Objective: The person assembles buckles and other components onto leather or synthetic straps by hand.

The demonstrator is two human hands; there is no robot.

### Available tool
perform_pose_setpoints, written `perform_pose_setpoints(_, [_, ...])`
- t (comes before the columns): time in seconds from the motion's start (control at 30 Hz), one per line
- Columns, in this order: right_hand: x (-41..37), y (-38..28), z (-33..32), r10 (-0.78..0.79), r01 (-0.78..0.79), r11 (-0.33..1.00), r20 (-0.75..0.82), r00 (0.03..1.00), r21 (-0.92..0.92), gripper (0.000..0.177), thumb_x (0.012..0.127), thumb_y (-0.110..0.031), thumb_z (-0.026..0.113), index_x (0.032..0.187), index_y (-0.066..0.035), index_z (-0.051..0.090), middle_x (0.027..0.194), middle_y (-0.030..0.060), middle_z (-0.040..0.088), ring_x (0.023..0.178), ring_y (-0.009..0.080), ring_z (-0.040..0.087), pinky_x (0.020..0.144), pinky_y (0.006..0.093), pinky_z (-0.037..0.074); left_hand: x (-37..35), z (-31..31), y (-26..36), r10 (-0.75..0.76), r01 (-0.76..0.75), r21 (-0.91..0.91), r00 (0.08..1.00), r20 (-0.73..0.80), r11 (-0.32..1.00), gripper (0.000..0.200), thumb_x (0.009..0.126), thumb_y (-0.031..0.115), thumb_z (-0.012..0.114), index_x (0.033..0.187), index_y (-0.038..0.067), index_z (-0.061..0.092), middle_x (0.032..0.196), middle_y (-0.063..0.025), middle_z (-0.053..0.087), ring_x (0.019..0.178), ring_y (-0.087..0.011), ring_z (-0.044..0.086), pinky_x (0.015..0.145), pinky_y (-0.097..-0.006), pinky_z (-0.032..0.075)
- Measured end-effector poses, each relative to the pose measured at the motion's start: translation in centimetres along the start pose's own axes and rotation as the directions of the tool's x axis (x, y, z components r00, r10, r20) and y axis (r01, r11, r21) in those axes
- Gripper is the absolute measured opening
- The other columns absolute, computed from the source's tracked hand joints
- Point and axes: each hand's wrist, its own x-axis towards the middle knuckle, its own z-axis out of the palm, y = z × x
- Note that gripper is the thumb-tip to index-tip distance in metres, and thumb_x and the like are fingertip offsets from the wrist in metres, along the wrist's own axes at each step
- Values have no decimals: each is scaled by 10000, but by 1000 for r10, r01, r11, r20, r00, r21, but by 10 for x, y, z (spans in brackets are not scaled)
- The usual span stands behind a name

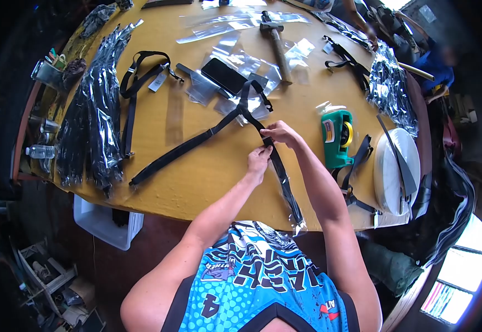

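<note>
Black elastic suspenders [185, 146] lie in a Y shape on the table before me. One leg runs down to the left, and the other comes toward my body. The lower part of that near leg is inside a clear plastic sleeve [285, 191], whose end reaches the table edge. My left hand [259, 160] pinches the near strap around the sleeve's upper end. Just above it, my right hand [281, 134] is closed on the same strap, fingertips together. A black phone [223, 76] rests beyond the suspenders' top on loose clear plastic sleeves [199, 91].
Bundles of plastic-wrapped straps lie at left [94, 110] and right [387, 83]. A hammer [277, 50], green tape dispenser [338, 138] and round white disc [397, 171] with a dark blade-like piece are on the yellow table [196, 191]. Another person [437, 66] is at far right.
</note>
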Motion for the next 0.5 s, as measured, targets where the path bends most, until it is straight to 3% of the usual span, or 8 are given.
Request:
perform_pose_setpoints(0.03, [-1, 1, -1, -9, 10, 999, -36, 999, 31, 311, 819, -337, 624, 814, -26, 637, 652, 14, 572, 560, 106, 518, 519, 269, 407, -4, 0, -1, -2, 2, 1, 1000, 3, 1000, 327, 860, 130, 590, 1126, -41, 505, 964, -66, 599, 860, -137, 579, 811, -273, 466])
perform_pose_setpoints(0.1, [2, 4, -4, 19, -18, 998, -17, 1000, 59, 302, 824, -336, 622, 810, -34, 638, 659, 8, 571, 575, 99, 512, 523, 261, 403, -14, 0, -5, 233, -242, 77, 967, 106, 967, 373, 783, 74, 666, 1097, -47, 504, 960, -62, 577, 876, -128, 561, 807, -279, 468])
perform_pose_setpoints(0.23, [7, 9, -4, -6, 3, 984, 14, 1000, 179, 286, 835, -336, 616, 803, -52, 633, 668, -10, 565, 600, 84, 504, 523, 254, 401, -30, 1, -11, 140, -139, -32, 989, 36, 990, 408, 730, 0, 685, 1086, -46, 492, 1006, -72, 566, 884, -145, 561, 794, -286, 477])
perform_pose_setpoints(0.3, [3, 6, -4, -16, 12, 982, 20, 1000, 190, 281, 838, -333, 614, 802, -55, 630, 674, -12, 569, 604, 83, 506, 528, 252, 409, -33, 6, -8, 196, -197, 136, 980, 20, 971, 336, 702, -15, 702, 996, -35, 540, 951, -71, 589, 925, -141, 573, 772, -266, 493])
perform_pose_setpoints(0.33, [2, 3, -5, -29, 23, 979, 24, 999, 201, 275, 840, -329, 612, 801, -57, 628, 679, -14, 572, 608, 81, 509, 534, 249, 417, -35, 6, -6, 198, -199, 135, 980, 22, 971, 336, 702, -15, 702, 996, -35, 540, 951, -71, 589, 925, -141, 573, 772, -266, 493])
perform_pose_setpoints(0.4, [4, 5, -5, -24, 19, 979, 23, 999, 204, 275, 840, -329, 612, 802, -57, 627, 692, -13, 580, 616, 81, 519, 542, 250, 424, -37, 6, -3, 249, -254, 660, 963, 104, 707, 314, 643, 28, 750, 900, -17, 576, 872, -83, 599, 853, -148, 600, 749, -265, 497])
perform_pose_setpoints(0.43, [6, 7, -5, -18, 13, 978, 23, 1000, 209, 275, 840, -329, 612, 804, -57, 627, 704, -12, 589, 623, 80, 528, 549, 250, 431, -35, 5, -8, 430, -389, 720, 892, 139, 574, 288, 599, 76, 779, 810, 8, 595, 806, -91, 593, 732, -168, 604, 696, -283, 499])
perform_pose_setpoints(0.5, [11, 14, -5, -10, 5, 981, 22, 1000, 196, 311, 824, -337, 623, 894, -34, 641, 792, 32, 626, 684, 125, 575, 583, 280, 467, -33, 3, -15, 498, -441, 740, 851, 165, 508, 280, 594, 77, 776, 788, 5, 589, 787, -93, 574, 713, -203, 585, 674, -302, 484])
